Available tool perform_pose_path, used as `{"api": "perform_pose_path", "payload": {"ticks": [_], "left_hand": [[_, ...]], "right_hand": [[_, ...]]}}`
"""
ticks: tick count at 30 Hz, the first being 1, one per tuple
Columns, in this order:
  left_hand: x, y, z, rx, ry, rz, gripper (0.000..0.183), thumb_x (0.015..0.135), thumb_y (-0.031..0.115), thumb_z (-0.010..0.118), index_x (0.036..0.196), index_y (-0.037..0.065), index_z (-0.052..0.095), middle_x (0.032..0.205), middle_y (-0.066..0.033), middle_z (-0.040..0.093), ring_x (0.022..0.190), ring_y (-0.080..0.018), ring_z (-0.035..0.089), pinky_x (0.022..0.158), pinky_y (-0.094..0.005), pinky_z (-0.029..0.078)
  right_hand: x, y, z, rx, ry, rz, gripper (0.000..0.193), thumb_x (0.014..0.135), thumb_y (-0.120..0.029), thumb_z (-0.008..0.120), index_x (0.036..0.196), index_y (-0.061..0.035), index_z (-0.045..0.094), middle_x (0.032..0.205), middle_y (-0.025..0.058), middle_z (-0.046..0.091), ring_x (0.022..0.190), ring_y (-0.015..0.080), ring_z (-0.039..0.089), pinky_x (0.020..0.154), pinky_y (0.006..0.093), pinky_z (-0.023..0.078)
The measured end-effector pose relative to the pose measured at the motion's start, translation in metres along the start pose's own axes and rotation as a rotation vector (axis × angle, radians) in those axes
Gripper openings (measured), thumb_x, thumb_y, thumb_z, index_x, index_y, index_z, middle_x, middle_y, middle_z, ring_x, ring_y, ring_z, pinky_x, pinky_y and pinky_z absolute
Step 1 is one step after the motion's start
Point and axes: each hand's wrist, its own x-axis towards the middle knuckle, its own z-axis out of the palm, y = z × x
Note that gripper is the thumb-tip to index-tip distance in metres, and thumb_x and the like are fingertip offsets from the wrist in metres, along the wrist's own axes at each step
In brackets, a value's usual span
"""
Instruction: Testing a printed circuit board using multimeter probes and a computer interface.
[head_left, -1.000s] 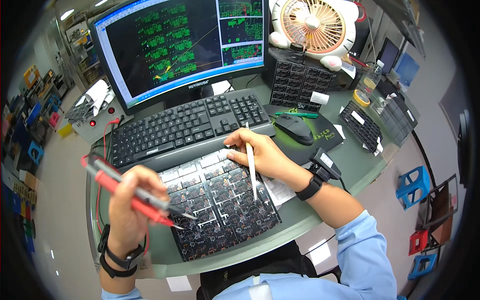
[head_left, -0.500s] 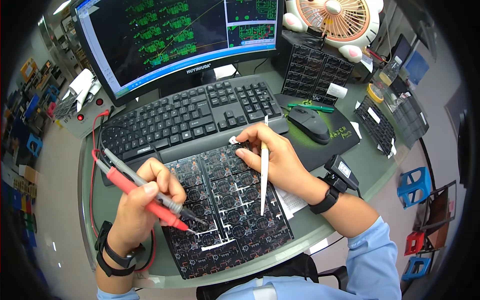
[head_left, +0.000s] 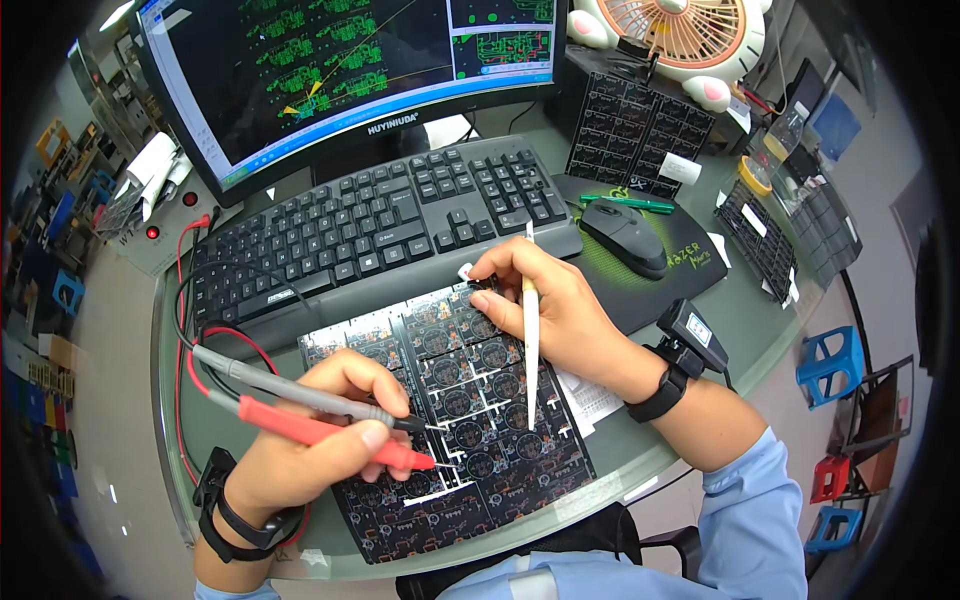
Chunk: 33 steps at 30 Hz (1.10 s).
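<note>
A black panel of repeated circuit boards (head_left: 505, 495) lies on the desk in front of me. My left hand (head_left: 315, 455) is closed around a red test probe (head_left: 290, 422) and a grey test probe (head_left: 275, 382). Both metal tips are at the panel's middle, close together; whether they touch it I cannot tell. At the panel's far edge, my right hand (head_left: 565, 310) pinches with thumb and forefinger beside a small white piece (head_left: 465, 271). A slim white pen-like stick (head_left: 531, 355) is held in the same hand, its pointed end down over the panel.
Beyond the panel are a black keyboard (head_left: 380, 215) and a monitor (head_left: 330, 60) with green circuit layouts. To the right sit a mouse (head_left: 622, 237) on its mat, a green pen (head_left: 627, 203), more black panels (head_left: 640, 130) and a fan (head_left: 680, 30). Probe cables (head_left: 183, 300) run along the left.
My left hand has moved rightward with both probes, bringing their tips from the panel's left part to its middle. Yellow markers now show on the monitor. My right hand keeps its grip.
</note>
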Motion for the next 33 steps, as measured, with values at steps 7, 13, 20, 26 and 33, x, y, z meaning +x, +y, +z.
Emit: {"api": "perform_pose_path", "payload": {"ticks": [7,13,20,26,33], "left_hand": [[0.0,-0.005,0.016,0.052,0.045,-0.062,0.021,0.087,0.005,0.061,0.096,0.005,0.042,0.084,-0.0043,0.059,0.08,-0.0086,0.064,0.064,-0.0216,0.049],[0.002,-0.007,0.014,0.127,0.04,-0.079,0.02,0.087,0.006,0.06,0.096,0.005,0.043,0.083,-0.0019,0.056,0.077,-0.005,0.059,0.063,-0.0202,0.046],[-0.002,-0.004,0.021,0.159,0.051,-0.042,0.017,0.087,0.008,0.059,0.092,0.005,0.043,0.084,-0.0008,0.053,0.074,-0.0046,0.055,0.063,-0.0212,0.044],[-0.001,-0.014,0.019,0.191,0.007,-0.059,0.017,0.088,0.011,0.059,0.092,0.006,0.043,0.082,0.0014,0.051,0.073,-0.0031,0.05,0.062,-0.0203,0.041],[-0.001,-0.009,0.02,0.204,-0.02,-0.073,0.017,0.089,0.01,0.056,0.095,0.006,0.041,0.086,-0.001,0.052,0.073,-0.005,0.053,0.064,-0.0219,0.044]], "right_hand": [[-0.001,-0.001,0.001,0.01,0.003,-0.029,0.023,0.084,-0.01,0.068,0.1,-0.002,0.055,0.084,0.0075,0.058,0.072,0.017,0.056,0.065,0.0304,0.046],[0.002,0.0,0.002,0.002,0.008,-0.034,0.023,0.084,-0.011,0.068,0.1,-0.0021,0.055,0.084,0.0083,0.058,0.072,0.0178,0.056,0.066,0.0307,0.046],[0.002,-0.003,0.001,0.004,0.01,-0.033,0.023,0.083,-0.011,0.068,0.101,-0.0029,0.056,0.086,0.0086,0.059,0.075,0.0194,0.057,0.069,0.0314,0.047],[-0.005,-0.005,-0.002,-0.025,-0.002,0.02,0.023,0.083,-0.011,0.069,0.101,-0.0023,0.057,0.087,0.0084,0.061,0.076,0.0179,0.059,0.068,0.0301,0.048],[-0.002,-0.008,-0.007,-0.127,0.028,-0.018,0.021,0.084,-0.014,0.068,0.1,-0.0048,0.058,0.087,0.0076,0.061,0.076,0.0198,0.06,0.067,0.0316,0.049]]}}
